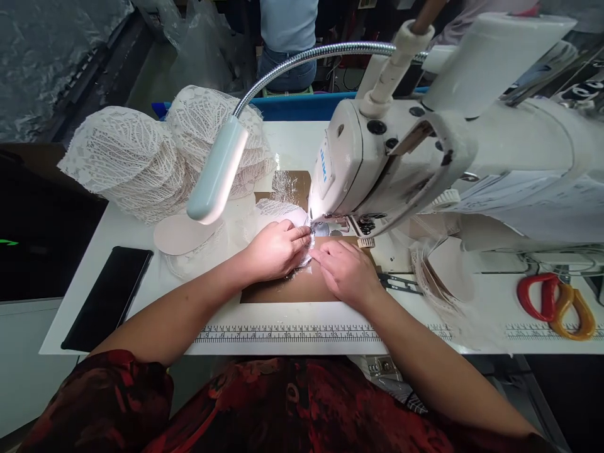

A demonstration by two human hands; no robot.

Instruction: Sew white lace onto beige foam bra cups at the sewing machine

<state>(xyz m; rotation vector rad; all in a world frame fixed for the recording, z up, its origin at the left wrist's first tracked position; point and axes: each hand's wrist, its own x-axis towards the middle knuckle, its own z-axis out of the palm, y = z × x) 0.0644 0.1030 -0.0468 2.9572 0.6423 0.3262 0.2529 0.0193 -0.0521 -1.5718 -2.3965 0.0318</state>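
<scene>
Under the needle area of a white sewing machine (pixel 342 170) lies a white lace fabric piece (pixel 285 209), cup-shaped in part and brightly lit. My left hand (pixel 278 250) presses on it with the fingers bent and close together, gripping its edge just left of the presser foot. My right hand (pixel 348 272) pinches the near end of the same lace, thumb and index finger meeting at the edge. Both hands rest over a brown board (pixel 278 290) on the table. My fingers cover much of the held edge.
Stacked lace cups (pixel 123 157) stand at the back left beneath a gooseneck lamp (pixel 219 170). A black phone (pixel 107 296) lies at left, and beige pads (pixel 186 234) nearby. Thread snips (pixel 400 283), more pads (pixel 450 270) and scissors (pixel 573 313) lie right. A person (pixel 289 38) sits beyond.
</scene>
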